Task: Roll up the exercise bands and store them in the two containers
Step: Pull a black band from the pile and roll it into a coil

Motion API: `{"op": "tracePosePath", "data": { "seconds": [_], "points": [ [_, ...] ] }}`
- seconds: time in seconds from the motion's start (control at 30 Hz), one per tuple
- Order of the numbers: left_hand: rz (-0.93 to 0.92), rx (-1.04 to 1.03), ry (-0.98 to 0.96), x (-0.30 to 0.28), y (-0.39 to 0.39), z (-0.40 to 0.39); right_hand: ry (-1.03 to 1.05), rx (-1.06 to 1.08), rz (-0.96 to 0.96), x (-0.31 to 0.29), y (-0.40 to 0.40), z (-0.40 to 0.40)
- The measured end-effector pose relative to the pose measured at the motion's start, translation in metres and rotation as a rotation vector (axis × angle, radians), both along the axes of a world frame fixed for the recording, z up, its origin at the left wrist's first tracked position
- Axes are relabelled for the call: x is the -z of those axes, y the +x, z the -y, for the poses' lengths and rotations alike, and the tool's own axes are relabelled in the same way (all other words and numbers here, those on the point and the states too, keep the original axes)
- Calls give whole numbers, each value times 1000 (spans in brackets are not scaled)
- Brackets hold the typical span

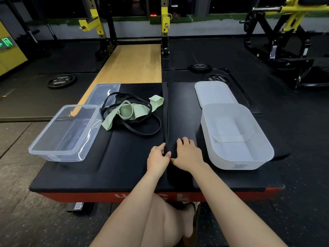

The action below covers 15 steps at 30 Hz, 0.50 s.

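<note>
A wide black band (165,111) lies stretched straight away from me down the middle of the black bench pad (124,157). Its near end is wound into a roll (172,147). My left hand (157,158) pinches the roll's left side, and my right hand (187,154) curls over its top and right side. A pale green band (132,111) and thin black loop bands (142,129) lie tangled at the pad's far left. A clear container (44,150) stands at the left. A frosted white container (263,157) stands at the right.
A clear lid (106,90) lies behind the clear container and a white lid (213,91) behind the white one. Weight plates (61,81) lie on the dark gym floor. A squat rack (165,29) stands beyond the bench. My bare legs (160,220) are below the pad's near edge.
</note>
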<state>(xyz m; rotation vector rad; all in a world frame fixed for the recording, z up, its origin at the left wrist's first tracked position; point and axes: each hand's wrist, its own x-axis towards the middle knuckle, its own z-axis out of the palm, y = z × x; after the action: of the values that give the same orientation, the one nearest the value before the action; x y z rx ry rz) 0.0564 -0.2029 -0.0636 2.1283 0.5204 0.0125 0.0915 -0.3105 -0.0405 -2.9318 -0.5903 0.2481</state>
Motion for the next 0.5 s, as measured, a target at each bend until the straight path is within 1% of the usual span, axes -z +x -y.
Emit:
{"op": "tracePosePath", "data": {
  "seconds": [0.1,0.33,0.5],
  "points": [
    [3,12,-15,0,-1,-1,-16,-42,-37,-3,3,3],
    [8,-40,-91,2,-3,-3,-9,-211,-139,-9,12,11],
    [52,-96,-125,-1,-5,-3,-38,-259,-181,-10,16,11]
  ]
}}
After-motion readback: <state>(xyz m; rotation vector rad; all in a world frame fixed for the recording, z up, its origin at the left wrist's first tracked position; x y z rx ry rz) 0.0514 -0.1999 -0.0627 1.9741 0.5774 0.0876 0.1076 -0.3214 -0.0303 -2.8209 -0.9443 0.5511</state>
